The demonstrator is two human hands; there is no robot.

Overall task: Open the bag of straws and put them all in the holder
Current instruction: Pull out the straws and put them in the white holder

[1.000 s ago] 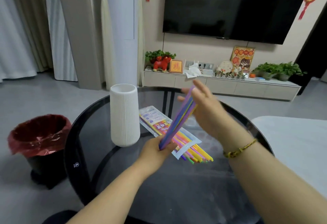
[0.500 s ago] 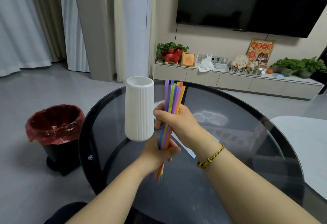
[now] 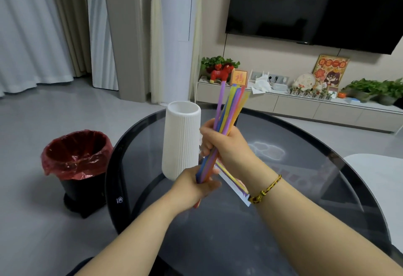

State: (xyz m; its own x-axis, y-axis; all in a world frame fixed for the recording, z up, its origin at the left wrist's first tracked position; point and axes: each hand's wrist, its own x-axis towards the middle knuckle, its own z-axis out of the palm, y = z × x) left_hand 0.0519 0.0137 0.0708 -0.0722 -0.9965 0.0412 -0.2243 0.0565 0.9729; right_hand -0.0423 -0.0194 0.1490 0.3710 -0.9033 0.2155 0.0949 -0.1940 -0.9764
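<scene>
Far to the left of your fingers, off the table, stood the red-lined bin (image 3: 74, 166). Just left of both hands stood the white ribbed holder (image 3: 181, 140), upright, with no straw showing above its rim. Your left hand (image 3: 192, 186) was curled round the lower end of the straw bundle (image 3: 229, 110), close beside the holder's base. From those fingers the straws rose tilted a little to the right, and their top ends fanned out higher than the holder's mouth. Your right hand (image 3: 224, 145) was wrapped round the bundle's middle, just above your left, with its fingers closed on it. Under your right wrist lay the bag (image 3: 234, 185) on the glass table (image 3: 283, 221), and a few straws seemed to remain inside it.

I judged you to be at the loading step. The next move called for lifting the bundle's lower ends over the rim left of your fingers and lowering them in. After that, the bag's remaining straws would need fetching.
</scene>
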